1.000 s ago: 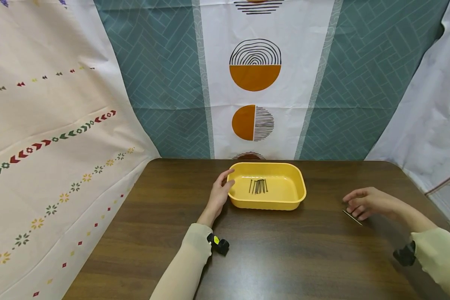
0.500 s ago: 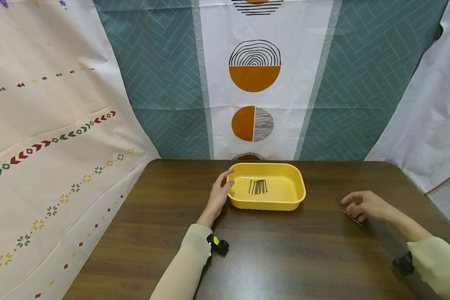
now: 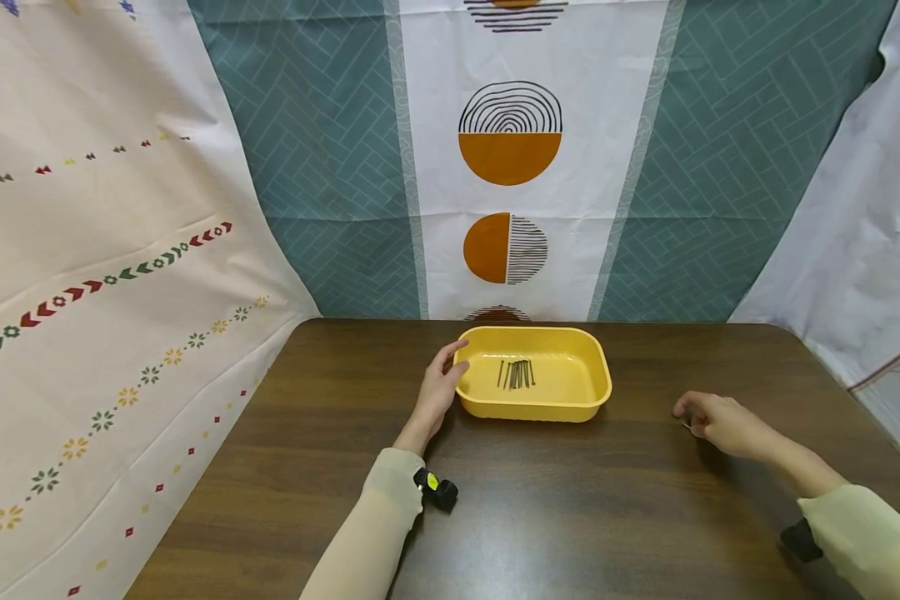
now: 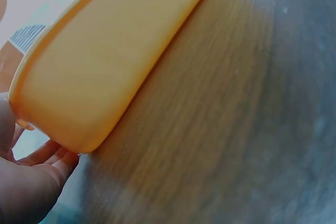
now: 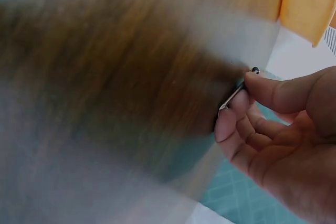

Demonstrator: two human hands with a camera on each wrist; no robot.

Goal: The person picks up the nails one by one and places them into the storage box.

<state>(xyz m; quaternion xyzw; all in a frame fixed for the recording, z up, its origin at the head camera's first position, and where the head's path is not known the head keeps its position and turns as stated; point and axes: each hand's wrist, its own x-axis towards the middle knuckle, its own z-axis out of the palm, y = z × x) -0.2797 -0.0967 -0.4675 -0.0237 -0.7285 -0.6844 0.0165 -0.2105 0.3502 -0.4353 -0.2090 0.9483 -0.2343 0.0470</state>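
A yellow plastic tray (image 3: 532, 411) stands on the table, with several dark nails (image 3: 517, 374) lying side by side on its floor. At its left end my left hand (image 3: 438, 385) holds the rim, thumb at the edge; in the left wrist view the fingers (image 4: 58, 157) lie against the tray's outer wall. Off to the right, my right hand (image 3: 723, 421) pinches one nail (image 5: 233, 95) between thumb and fingertips, close over the tabletop. Its dark round head shows past the thumb in the right wrist view; most of it is hidden in the head view.
The brown wooden table (image 3: 570, 508) runs back to a teal and white patterned cloth (image 3: 330, 167). A cream cloth (image 3: 120, 333) hangs on the left and a white one (image 3: 870, 250) on the right. Dark cameras (image 3: 438, 490) sit on both wrists.
My right hand has closed its fingertips on the nail that lay on the table and shifted slightly left and nearer. The left hand and tray have stayed put.
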